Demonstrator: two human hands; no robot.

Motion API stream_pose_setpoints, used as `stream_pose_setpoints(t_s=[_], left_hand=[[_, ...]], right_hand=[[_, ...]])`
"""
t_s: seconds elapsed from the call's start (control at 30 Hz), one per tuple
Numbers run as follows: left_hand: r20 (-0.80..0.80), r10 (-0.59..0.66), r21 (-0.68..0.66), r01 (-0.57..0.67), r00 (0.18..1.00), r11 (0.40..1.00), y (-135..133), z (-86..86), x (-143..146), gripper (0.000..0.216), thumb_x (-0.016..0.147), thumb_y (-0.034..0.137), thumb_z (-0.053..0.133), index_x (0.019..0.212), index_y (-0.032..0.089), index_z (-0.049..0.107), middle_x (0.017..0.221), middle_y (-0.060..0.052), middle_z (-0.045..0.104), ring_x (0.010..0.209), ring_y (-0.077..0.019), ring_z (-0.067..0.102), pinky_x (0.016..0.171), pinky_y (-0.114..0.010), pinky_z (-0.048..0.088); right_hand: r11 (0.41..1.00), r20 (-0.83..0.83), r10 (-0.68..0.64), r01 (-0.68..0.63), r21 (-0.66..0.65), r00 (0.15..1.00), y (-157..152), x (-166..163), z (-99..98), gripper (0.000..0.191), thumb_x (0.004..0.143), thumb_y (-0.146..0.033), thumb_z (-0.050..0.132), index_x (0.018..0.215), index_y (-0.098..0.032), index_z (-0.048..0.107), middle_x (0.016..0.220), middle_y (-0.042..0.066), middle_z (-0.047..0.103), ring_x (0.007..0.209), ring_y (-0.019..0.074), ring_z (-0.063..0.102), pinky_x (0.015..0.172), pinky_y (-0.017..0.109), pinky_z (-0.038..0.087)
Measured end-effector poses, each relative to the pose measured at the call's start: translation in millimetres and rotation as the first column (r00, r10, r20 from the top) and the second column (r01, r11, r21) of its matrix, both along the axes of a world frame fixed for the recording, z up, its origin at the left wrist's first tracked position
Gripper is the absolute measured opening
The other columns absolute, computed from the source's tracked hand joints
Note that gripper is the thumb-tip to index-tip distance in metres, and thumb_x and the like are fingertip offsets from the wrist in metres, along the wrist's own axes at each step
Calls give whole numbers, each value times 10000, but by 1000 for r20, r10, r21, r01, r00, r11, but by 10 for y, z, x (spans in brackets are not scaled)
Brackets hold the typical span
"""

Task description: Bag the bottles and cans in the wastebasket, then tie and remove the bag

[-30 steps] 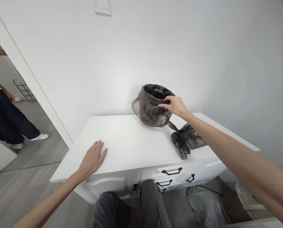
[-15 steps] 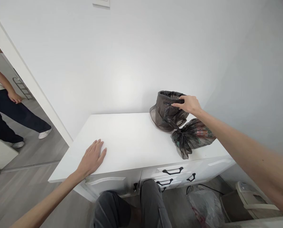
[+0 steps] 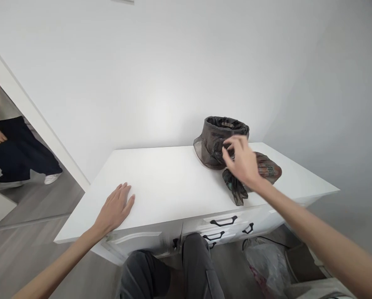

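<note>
My left hand (image 3: 117, 206) lies flat on the white cabinet top (image 3: 157, 178), fingers stretched out and holding nothing. My right hand (image 3: 242, 160) hovers in front of a bin lined with a dark plastic bag (image 3: 209, 143), its fingers curved and apart with nothing seen between them. The bin stands upright near the wall, the liner folded over its rim and flaring at the base. Just below my right hand lies a knotted dark plastic bag (image 3: 269, 169) with coloured printed contents showing through. My hand and wrist hide its middle part.
Black handles (image 3: 223, 221) stick out from the cabinet front. On the floor at lower right are a clear plastic bag (image 3: 263, 263) and a brown container (image 3: 302, 263). A person in dark trousers (image 3: 23, 145) stands beyond the door frame (image 3: 39, 112) at left.
My right hand has come away from the bin's rim, moving down and towards me. My left hand stays flat on the top. The person at left has shifted, and the view has tilted slightly.
</note>
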State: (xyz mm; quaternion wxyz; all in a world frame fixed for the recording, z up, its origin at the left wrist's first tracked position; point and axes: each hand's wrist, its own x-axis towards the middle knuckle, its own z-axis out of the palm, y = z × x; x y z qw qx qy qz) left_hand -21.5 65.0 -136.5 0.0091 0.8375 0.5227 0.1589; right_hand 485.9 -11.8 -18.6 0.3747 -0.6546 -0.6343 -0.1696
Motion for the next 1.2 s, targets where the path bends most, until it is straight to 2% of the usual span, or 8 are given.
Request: stream_pose_setpoints(t_s=[0.07,0.13,0.23,0.33,0.5,0.83,1.1,1.2], left_hand=[[-15,1,-4,-1,1000,1000,-9,9,6,727,1079,590,302,1561,85,506,1709,-200,431,1633,-350,337,1313,-565,340],[-40,14,-16,-14,999,1000,-24,14,17,742,1080,578,282,1586,75,486,1720,-189,415,1640,-347,324,1322,-560,326],[-72,46,-11,-47,996,999,-39,-12,31,760,1079,570,260,1630,80,445,1740,-164,385,1648,-334,308,1338,-551,294],[-92,58,1,-58,994,998,-28,-72,28,773,1070,578,273,1657,97,418,1756,-148,353,1654,-335,293,1345,-558,271],[-88,59,5,-59,994,998,5,-107,7,780,1064,593,286,1664,113,422,1757,-140,354,1658,-332,283,1350,-546,263],[-72,60,11,-60,996,998,47,-82,24,797,1067,606,254,1643,94,455,1745,-142,383,1644,-339,313,1344,-549,279],[-33,54,45,-53,998,998,59,-96,13,711,1065,569,314,1622,166,496,1726,-129,425,1630,-338,348,1321,-559,321],[-47,51,20,-50,998,999,44,-59,26,734,1064,579,295,1624,147,488,1732,-139,411,1638,-343,331,1328,-558,309]], right_hand=[[974,-19,195,-196,-111,981,-159,-198,-409,425,1064,-436,539,1423,-229,634,1516,181,588,1273,330,679,1091,503,558],[921,-81,313,-323,-219,946,-272,-403,-849,441,1082,-441,504,1452,-236,629,1553,151,601,1418,314,604,1209,486,486],[874,-153,317,-351,-335,936,-341,-647,-1367,549,1112,-480,417,1552,-188,565,1675,153,501,1569,289,460,1308,475,375],[861,-134,236,-271,-429,962,-330,-763,-1588,636,1130,-510,331,1630,-149,487,1735,159,396,1637,286,340,1354,519,270],[855,-42,166,-165,-492,985,-315,-821,-1557,716,1128,-561,297,1677,-118,418,1757,167,322,1664,278,265,1373,528,202],[843,-22,148,-138,-519,989,-321,-832,-1527,724,1138,-561,255,1689,-113,394,1773,146,295,1674,254,235,1381,487,157],[846,-34,132,-131,-516,991,-321,-840,-1485,705,1138,-553,255,1679,-133,423,1766,127,324,1667,241,258,1381,469,163],[845,-35,129,-129,-519,991,-320,-836,-1479,700,1139,-553,252,1676,-141,430,1765,119,328,1666,241,263,1381,467,162]])
